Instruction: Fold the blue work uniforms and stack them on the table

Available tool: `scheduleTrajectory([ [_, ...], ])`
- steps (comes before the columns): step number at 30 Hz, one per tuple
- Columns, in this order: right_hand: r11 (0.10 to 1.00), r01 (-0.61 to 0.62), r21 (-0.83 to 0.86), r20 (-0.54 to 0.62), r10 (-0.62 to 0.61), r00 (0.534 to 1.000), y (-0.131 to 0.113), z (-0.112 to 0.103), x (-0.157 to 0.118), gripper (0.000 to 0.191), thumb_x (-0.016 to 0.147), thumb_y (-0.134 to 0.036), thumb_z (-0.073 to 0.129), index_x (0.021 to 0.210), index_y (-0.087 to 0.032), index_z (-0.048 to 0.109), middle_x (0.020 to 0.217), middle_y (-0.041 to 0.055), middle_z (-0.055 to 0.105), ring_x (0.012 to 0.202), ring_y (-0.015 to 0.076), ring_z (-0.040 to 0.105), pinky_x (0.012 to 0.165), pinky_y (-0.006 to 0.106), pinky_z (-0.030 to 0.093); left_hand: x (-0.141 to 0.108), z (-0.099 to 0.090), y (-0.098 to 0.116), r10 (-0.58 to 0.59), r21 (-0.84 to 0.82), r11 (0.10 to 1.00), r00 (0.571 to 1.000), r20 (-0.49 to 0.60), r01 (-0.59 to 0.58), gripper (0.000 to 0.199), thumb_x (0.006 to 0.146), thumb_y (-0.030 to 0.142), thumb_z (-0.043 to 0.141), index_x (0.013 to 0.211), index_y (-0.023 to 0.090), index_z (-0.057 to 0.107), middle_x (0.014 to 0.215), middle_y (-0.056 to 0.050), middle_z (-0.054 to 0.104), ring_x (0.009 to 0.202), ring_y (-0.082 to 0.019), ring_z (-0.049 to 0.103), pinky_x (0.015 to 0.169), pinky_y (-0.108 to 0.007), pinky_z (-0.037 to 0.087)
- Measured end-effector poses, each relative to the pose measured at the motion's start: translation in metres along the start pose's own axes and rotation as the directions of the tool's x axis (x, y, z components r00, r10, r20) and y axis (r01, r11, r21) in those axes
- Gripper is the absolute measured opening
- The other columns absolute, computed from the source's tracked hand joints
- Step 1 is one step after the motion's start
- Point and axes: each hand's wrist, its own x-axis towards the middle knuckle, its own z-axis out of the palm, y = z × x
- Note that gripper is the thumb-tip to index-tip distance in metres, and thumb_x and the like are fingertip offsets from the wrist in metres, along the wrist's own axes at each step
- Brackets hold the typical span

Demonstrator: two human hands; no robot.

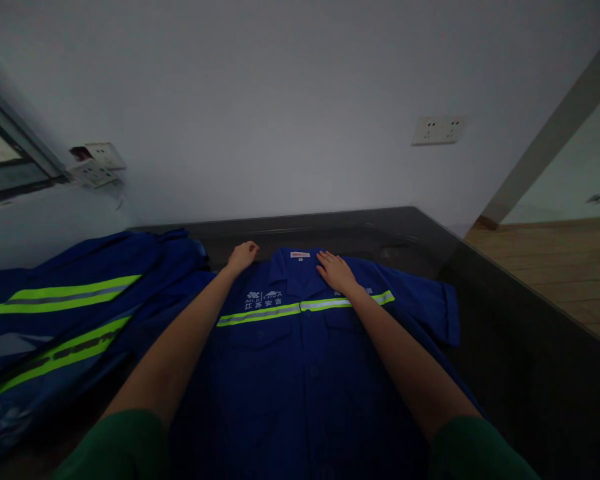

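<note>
A blue short-sleeved work shirt [275, 360] with a yellow-green reflective stripe lies front up on a dark table, its collar toward the wall. My left hand [244, 256] is at the shirt's left shoulder, beside the collar, with its fingers curled; whether cloth is between them is too small to tell. My right hand [336, 270] rests flat on the shirt just right of the collar, fingers spread a little. The sleeve on the right lies stretched out; my left forearm partly covers the left side.
More blue clothing [80, 267] with reflective stripes is heaped at the left. The dark table [505, 347] meets a pale wall at the back. Sockets [438, 130] are on the wall, and others hang loose near the window at left. Wooden floor [555, 260] shows at right.
</note>
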Motion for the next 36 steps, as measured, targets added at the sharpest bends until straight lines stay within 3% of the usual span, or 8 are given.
scheduleTrajectory([
  [5,0.992,0.017,0.124,-0.159,0.003,0.987,-0.019,-0.015,0.005,0.041,0.095,-0.021,0.034,0.127,-0.016,0.059,0.132,0.0086,0.058,0.126,0.0199,0.048,0.107,0.035,0.033,-0.048,-0.054,-0.057,0.047,0.020,0.999,0.997,0.056,-0.048,0.017,0.080,0.032,0.054,0.080,0.019,0.065,0.083,-0.006,0.070,0.080,-0.019,0.064,0.070,-0.024,0.050],
  [8,0.958,-0.049,0.282,-0.106,0.082,0.991,-0.049,-0.015,0.022,0.033,0.093,-0.023,0.040,0.114,-0.021,0.065,0.113,0.0068,0.069,0.108,0.0208,0.060,0.097,0.033,0.041,-0.081,-0.074,-0.085,0.070,0.027,0.997,0.989,0.127,-0.074,0.021,0.077,0.036,0.058,0.087,0.019,0.066,0.080,-0.005,0.069,0.075,-0.019,0.065,0.065,-0.025,0.050],
  [11,0.910,-0.150,0.386,-0.025,0.173,0.985,-0.084,-0.002,0.049,0.025,0.086,-0.019,0.051,0.107,-0.021,0.065,0.104,0.0062,0.071,0.099,0.0208,0.064,0.089,0.031,0.045,-0.102,-0.083,-0.096,0.087,0.039,0.995,0.981,0.173,-0.095,0.032,0.076,0.042,0.062,0.097,0.019,0.067,0.087,-0.006,0.071,0.080,-0.021,0.065,0.070,-0.027,0.051],
  [16,0.840,-0.263,0.474,-0.021,0.309,0.951,-0.122,0.027,0.084,0.028,0.075,-0.014,0.060,0.102,-0.017,0.062,0.101,0.0085,0.069,0.094,0.0204,0.064,0.082,0.031,0.047,-0.104,-0.072,-0.074,0.070,0.025,0.997,0.994,0.078,-0.072,0.037,0.080,0.044,0.062,0.105,0.018,0.066,0.103,-0.009,0.071,0.093,-0.023,0.066,0.083,-0.030,0.050],
  [21,0.768,-0.292,0.570,-0.054,0.390,0.919,-0.123,0.042,0.094,0.029,0.070,-0.012,0.056,0.096,-0.018,0.063,0.093,0.0043,0.068,0.084,0.0186,0.064,0.074,0.029,0.048,-0.088,-0.057,-0.063,-0.027,0.031,0.999,1.000,0.008,0.026,0.023,0.078,0.036,0.064,0.088,0.016,0.070,0.095,-0.009,0.072,0.091,-0.023,0.066,0.080,-0.028,0.049],
  [26,0.729,-0.233,0.644,-0.094,0.377,0.921,-0.118,0.048,0.100,0.031,0.067,-0.018,0.057,0.097,-0.015,0.065,0.084,0.0035,0.067,0.071,0.0169,0.062,0.064,0.026,0.048,-0.084,-0.064,-0.078,-0.052,-0.002,0.999,0.996,0.077,0.052,0.041,0.088,0.044,0.045,0.075,0.014,0.069,0.071,-0.004,0.070,0.072,-0.019,0.065,0.062,-0.023,0.047],
  [30,0.720,-0.216,0.660,-0.098,0.368,0.925,-0.119,0.052,0.100,0.030,0.066,-0.018,0.057,0.094,-0.012,0.068,0.080,0.0042,0.067,0.070,0.0168,0.062,0.063,0.026,0.048,-0.081,-0.063,-0.080,-0.059,0.019,0.998,0.990,0.131,0.057,0.048,0.091,0.047,0.040,0.069,0.014,0.067,0.064,-0.005,0.067,0.066,-0.019,0.064,0.059,-0.024,0.046],
  [36,0.762,-0.208,0.613,-0.096,0.333,0.938,-0.123,0.056,0.098,0.026,0.069,-0.013,0.053,0.087,-0.016,0.072,0.080,0.0032,0.070,0.076,0.0174,0.064,0.070,0.026,0.049,-0.065,-0.041,-0.057,-0.008,0.104,0.995,0.996,0.085,-0.001,0.027,0.083,0.041,0.059,0.086,0.017,0.071,0.093,-0.010,0.071,0.090,-0.025,0.065,0.078,-0.029,0.047],
])
